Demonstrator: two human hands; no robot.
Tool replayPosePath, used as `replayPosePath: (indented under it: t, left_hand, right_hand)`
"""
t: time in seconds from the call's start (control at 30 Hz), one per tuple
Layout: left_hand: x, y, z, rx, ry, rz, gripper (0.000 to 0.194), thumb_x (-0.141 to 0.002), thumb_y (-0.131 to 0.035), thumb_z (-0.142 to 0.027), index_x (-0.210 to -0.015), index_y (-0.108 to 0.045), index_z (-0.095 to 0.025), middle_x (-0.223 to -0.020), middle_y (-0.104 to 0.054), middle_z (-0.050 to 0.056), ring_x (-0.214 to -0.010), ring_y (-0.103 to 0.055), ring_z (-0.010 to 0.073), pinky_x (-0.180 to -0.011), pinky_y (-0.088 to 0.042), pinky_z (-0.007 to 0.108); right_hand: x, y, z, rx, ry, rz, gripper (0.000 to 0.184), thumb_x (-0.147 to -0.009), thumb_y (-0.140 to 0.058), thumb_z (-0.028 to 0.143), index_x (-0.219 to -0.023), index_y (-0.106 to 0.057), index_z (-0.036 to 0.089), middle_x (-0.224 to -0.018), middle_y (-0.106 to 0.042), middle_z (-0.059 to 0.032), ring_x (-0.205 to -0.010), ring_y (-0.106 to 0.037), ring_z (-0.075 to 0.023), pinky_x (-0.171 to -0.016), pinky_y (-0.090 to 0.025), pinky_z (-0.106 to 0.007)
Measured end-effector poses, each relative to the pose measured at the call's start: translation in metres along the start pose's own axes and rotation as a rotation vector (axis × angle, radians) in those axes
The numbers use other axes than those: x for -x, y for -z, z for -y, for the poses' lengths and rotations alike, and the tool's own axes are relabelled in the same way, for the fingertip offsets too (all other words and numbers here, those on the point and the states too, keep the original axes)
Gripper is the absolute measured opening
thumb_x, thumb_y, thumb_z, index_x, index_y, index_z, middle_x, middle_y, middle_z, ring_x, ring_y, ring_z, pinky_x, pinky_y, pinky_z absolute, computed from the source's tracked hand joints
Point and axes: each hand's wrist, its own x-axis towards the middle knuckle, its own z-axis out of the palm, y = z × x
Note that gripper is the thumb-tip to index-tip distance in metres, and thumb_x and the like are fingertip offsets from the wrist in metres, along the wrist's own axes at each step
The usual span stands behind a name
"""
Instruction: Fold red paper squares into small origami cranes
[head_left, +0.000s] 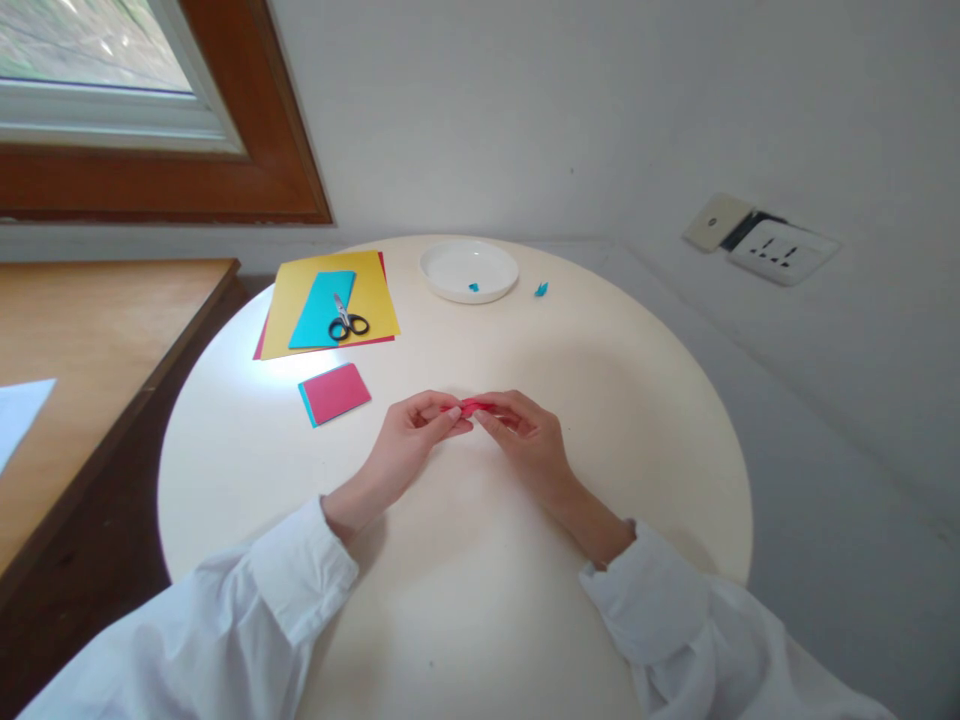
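Observation:
A small piece of folded red paper (472, 406) is pinched between both hands above the middle of the round table. My left hand (420, 425) is closed on its left end, thumb on the near side. My right hand (529, 430) grips the right end, its thumb and forefinger pressed together. Fingers cover much of the paper, so its exact shape is hidden. Left of my left hand lies a small stack of paper, a red rectangle (339, 393) over a blue one (307, 408).
Scissors (346, 320) lie on folded blue paper (315, 312) over yellow (379, 300) and red sheets at the back left. A white plate (450, 285) holds a small blue folded piece (473, 287); another blue piece (541, 289) sits beside it. A wooden desk (112, 330) stands left.

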Motion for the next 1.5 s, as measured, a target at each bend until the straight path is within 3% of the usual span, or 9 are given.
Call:
replayPosePath:
  t: [0.33, 0.63, 1.03, 1.5]
  left_hand:
    - [0.0012, -0.0028, -0.0064, -0.202, -0.078, -0.05, 0.021, -0.065, -0.073, -0.029, -0.079, -0.065, -0.014, -0.074, -0.07, 0.004, -0.073, -0.065, 0.0162, -0.073, -0.051, 0.03]
    - [0.0015, -0.003, -0.0054, -0.294, -0.128, -0.093, 0.019, -0.064, -0.074, -0.028, -0.076, -0.067, -0.015, -0.062, -0.066, 0.0, -0.057, -0.058, 0.0111, -0.056, -0.046, 0.023]
    - [0.0019, -0.0034, -0.0022, -0.264, -0.139, -0.149, 0.011, -0.064, -0.072, -0.024, -0.068, -0.069, -0.015, -0.067, -0.069, 0.002, -0.06, -0.058, 0.0124, -0.058, -0.045, 0.024]
    - [0.0015, -0.0015, 0.002, -0.312, -0.159, -0.181, 0.009, -0.065, -0.069, -0.023, -0.066, -0.065, -0.014, -0.067, -0.067, 0.003, -0.062, -0.058, 0.0127, -0.059, -0.044, 0.024]
  right_hand:
    - [-0.0004, -0.0011, -0.0005, -0.071, 0.038, 0.007, 0.009, -0.074, -0.065, 0.022, -0.08, -0.07, 0.023, -0.087, -0.072, -0.0023, -0.081, -0.065, -0.0171, -0.075, -0.053, -0.031]
    - [0.0, -0.0007, -0.0004, -0.056, 0.119, 0.006, 0.009, -0.073, -0.065, 0.017, -0.078, -0.069, 0.023, -0.083, -0.071, -0.0009, -0.08, -0.064, -0.0151, -0.071, -0.051, -0.028]
    - [0.0, -0.0022, -0.0041, 0.061, 0.192, -0.012, 0.007, -0.076, -0.061, 0.017, -0.076, -0.066, 0.021, -0.079, -0.07, -0.0015, -0.075, -0.064, -0.0144, -0.068, -0.051, -0.026]
    - [0.0003, -0.007, -0.0013, -0.02, 0.105, -0.038, 0.002, -0.071, -0.063, 0.017, -0.069, -0.064, 0.018, -0.072, -0.068, -0.0014, -0.068, -0.064, -0.0139, -0.065, -0.053, -0.026]
